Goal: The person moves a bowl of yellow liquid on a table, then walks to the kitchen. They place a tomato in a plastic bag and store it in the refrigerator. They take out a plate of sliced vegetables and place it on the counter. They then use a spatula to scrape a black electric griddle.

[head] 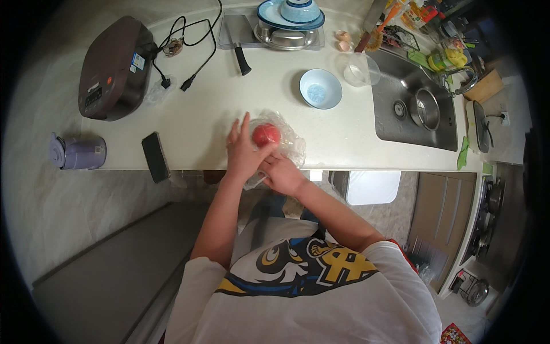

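A round red tomato-like item [266,135] sits inside a clear plastic bag [293,144] near the front edge of the counter. My left hand [242,154] is at the bag's left side, its index finger raised and its thumb lying across the front of the red item. Just in front, my right hand [281,173] has its fingers bent onto the bunched near part of the bag. The two hands meet there, and the fingertips of the right one are partly hidden. A loose flap of the bag hangs below them, over the counter's edge.
A light-blue bowl [320,89] and a clear plastic container [362,71] stand beyond, beside the steel sink [389,124]. A black-handled knife [242,58] lies at the back. Leftward are a rice cooker [116,71], a purple jug [81,152] and a phone [155,157] overhanging the edge.
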Tool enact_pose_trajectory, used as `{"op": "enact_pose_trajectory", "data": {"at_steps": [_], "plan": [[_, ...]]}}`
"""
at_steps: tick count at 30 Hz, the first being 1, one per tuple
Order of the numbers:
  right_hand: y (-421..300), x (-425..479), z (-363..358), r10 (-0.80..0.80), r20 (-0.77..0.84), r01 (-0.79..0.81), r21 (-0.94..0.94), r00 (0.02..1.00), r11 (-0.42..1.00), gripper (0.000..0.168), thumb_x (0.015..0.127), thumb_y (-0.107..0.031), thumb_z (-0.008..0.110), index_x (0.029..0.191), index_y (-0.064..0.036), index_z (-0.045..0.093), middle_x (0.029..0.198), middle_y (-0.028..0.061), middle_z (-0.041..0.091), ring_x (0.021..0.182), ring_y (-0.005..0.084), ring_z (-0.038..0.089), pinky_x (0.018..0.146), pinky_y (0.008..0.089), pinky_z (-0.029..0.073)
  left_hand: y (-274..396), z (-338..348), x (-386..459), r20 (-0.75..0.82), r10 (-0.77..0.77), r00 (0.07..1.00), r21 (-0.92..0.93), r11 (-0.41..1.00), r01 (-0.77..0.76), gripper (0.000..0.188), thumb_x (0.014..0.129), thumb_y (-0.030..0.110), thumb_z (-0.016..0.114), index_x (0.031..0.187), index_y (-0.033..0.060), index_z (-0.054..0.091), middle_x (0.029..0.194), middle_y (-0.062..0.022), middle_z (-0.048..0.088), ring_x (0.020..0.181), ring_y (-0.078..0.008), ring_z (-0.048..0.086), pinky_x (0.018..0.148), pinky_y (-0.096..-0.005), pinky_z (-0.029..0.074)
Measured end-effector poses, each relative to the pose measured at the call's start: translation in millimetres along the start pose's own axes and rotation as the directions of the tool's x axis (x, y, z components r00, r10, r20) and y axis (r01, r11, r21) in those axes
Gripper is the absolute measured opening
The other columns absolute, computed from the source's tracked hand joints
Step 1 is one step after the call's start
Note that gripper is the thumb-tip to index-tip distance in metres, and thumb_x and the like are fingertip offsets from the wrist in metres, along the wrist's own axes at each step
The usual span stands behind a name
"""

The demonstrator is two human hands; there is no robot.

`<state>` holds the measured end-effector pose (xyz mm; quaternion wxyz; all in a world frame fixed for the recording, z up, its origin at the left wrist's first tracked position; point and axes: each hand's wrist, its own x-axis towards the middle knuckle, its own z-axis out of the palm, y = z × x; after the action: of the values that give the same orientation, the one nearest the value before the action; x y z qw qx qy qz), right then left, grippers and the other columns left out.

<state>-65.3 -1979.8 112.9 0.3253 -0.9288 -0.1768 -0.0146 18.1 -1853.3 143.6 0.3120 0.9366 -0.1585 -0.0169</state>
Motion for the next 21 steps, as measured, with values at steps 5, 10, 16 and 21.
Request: {"op": "enact_pose_trajectory", "data": {"at_steps": [5, 10, 16, 21], "plan": [[8, -13, -10, 0.126, -0.002, -0.125, 0.103, 0.992, 0.987, 0.024, 0.069, -0.007, 0.061, 0.092, -0.004, 0.057, 0.1, 0.0139, 0.055, 0.1, 0.0321, 0.051, 0.087, 0.0391, 0.044, -9, 30, -2, 0.205, -0.192, 0.96, -0.15, 0.963, 0.225, 0.092, 0.064, 0.029, 0.079, 0.136, -0.0003, 0.028, 0.127, -0.0247, 0.042, 0.116, -0.037, 0.046, 0.094, -0.0425, 0.04], [12, -28, -13, 0.228, -0.255, -0.156, 0.272, 0.94, 0.95, 0.021, 0.07, 0.002, 0.054, 0.09, -0.003, 0.054, 0.101, 0.016, 0.051, 0.095, 0.034, 0.051, 0.081, 0.0362, 0.045, -11, 67, -13, 0.334, -0.376, 0.864, -0.451, 0.742, 0.497, 0.052, 0.073, 0.024, 0.074, 0.114, 0.0023, 0.049, 0.104, -0.0113, 0.057, 0.093, -0.0192, 0.057, 0.075, -0.0325, 0.047], [9, -33, -2, 0.619, -0.247, -0.248, 0.76, 0.746, 0.601, 0.017, 0.077, 0.005, 0.049, 0.092, -0.003, 0.048, 0.101, 0.0165, 0.05, 0.094, 0.0305, 0.051, 0.075, 0.0321, 0.045, 25, 64, -28, 0.766, -0.363, 0.531, -0.547, 0.068, 0.835, 0.027, 0.082, 0.031, 0.065, 0.098, 0.0104, 0.057, 0.08, 0.0002, 0.057, 0.064, -0.0078, 0.052, 0.051, -0.0244, 0.041], [-3, -50, -19, 0.569, -0.104, -0.319, 0.741, 0.815, 0.592, 0.016, 0.082, 0.004, 0.049, 0.097, -0.003, 0.047, 0.095, 0.0126, 0.053, 0.088, 0.018, 0.054, 0.075, 0.0316, 0.046, 24, 73, -33, 0.819, -0.321, 0.475, -0.427, 0.211, 0.879, 0.027, 0.088, 0.036, 0.052, 0.099, 0.0116, 0.058, 0.087, -0.0005, 0.058, 0.07, -0.0103, 0.053, 0.054, -0.0255, 0.041]]}}
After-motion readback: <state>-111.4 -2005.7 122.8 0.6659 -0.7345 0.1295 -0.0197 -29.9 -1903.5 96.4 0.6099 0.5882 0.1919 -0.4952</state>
